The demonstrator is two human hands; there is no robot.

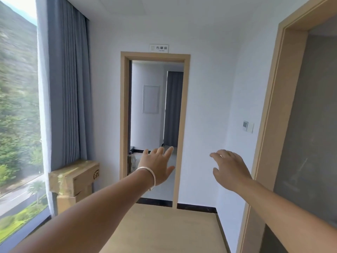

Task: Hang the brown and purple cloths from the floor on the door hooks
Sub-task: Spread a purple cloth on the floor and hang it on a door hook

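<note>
Head view, 2 bare hands, left hand [158, 166], right hand [230, 170], fingers spread

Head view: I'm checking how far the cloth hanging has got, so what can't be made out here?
- Brown and purple cloths, door hooks: none in the head view.
- Sign above the doorway: lettering too small.
- Far room's floor: partly hidden by the left hand.
- Right-hand door: cut off by the edge.
- Right hand: palm faces away.

Probably a hotel corridor — labelled doorway [155, 125], room sign [158, 48], curtained window [18, 106].
</note>
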